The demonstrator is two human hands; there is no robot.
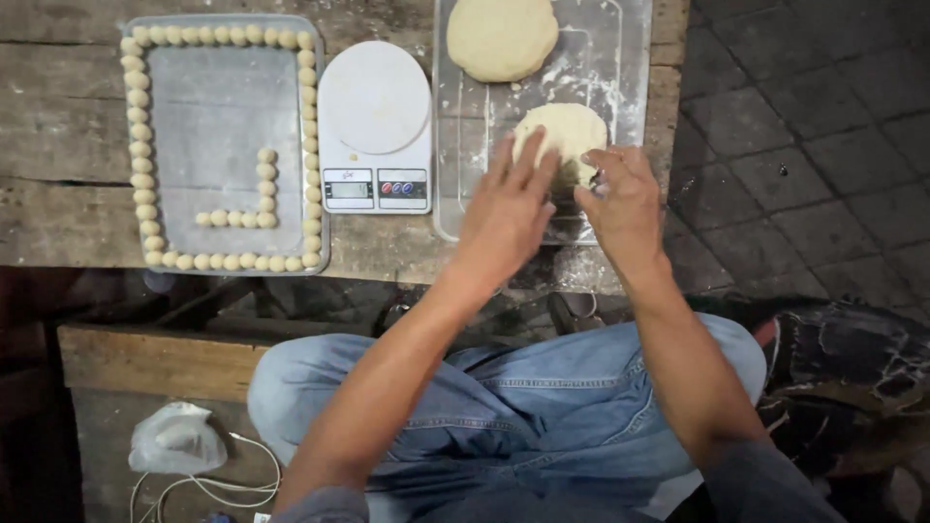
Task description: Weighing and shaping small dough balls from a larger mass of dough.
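Worn wooden bench [58,145], seen from above; person seated at it in jeans [542,407]. Left on the bench: clear tray [213,116] with small dough balls [140,165] lined along its rim and a short L-shaped row inside. Right: second clear tray [620,68], floured, holding two dough lumps. Far lump [501,37] lies untouched near the tray's top edge. Near lump [567,131] sits mid-tray, under both hands. Between the trays, a white scale [376,126], round platter, small display facing the person. Left hand [506,213]: fingers spread and extended, laid flat over the near lump's left edge, grip open, nothing enclosed. Right hand [628,208]: fingers curled at the lump's lower right edge, touching it; whether the grip has pinched dough cannot be told. Below the bench, lower left: white bag [176,438] with a thin white cable [242,484] beside it.
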